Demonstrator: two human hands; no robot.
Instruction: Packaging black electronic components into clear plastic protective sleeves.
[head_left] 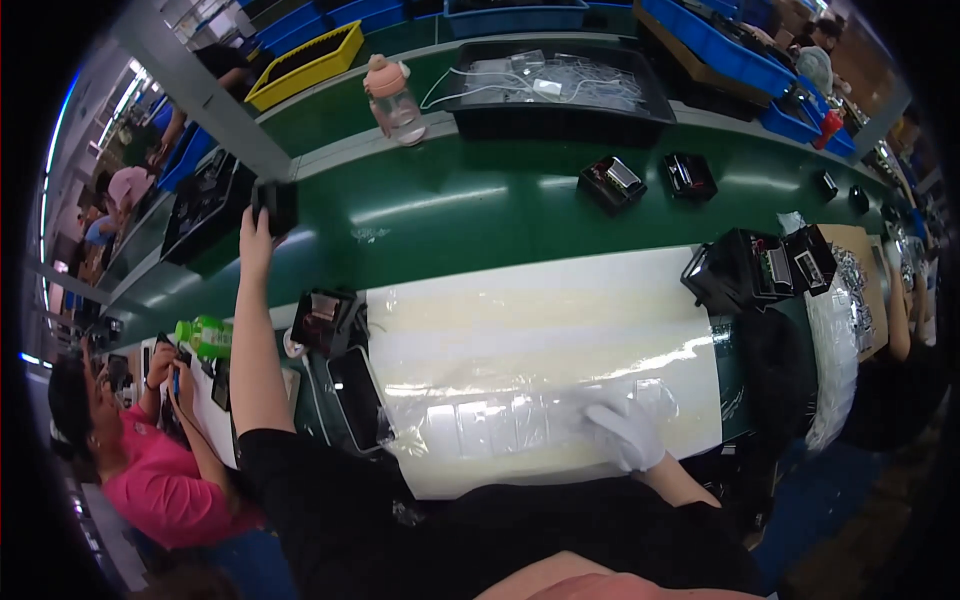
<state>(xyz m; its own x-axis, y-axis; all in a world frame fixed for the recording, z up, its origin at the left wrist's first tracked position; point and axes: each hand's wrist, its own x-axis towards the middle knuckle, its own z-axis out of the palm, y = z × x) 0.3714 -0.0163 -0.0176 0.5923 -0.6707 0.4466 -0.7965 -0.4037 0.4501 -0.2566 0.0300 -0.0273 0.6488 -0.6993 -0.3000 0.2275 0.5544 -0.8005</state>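
Note:
My left arm reaches far out to the left. My left hand (256, 240) is closed on a black box-shaped housing (275, 208) at the left end of the green work surface; part of the grip is hidden. Close to my body, my right hand (627, 432), in a white glove, lies with its fingers stretched out over a row of clear plastic pieces (487, 428). These pieces rest on a white sheet (540, 310). Beside the sheet's left edge are a black unit with an opening (322, 318) and a phone-like dark slab (358, 398).
Black housings (612, 184) stand on the green surface (450, 200); more (765, 265) crowd the sheet's right corner. A pink-topped bottle (395, 102) stands before a black tray (560, 118) of clear parts. Another person in pink (175, 480) works at left, near a green bottle (204, 337).

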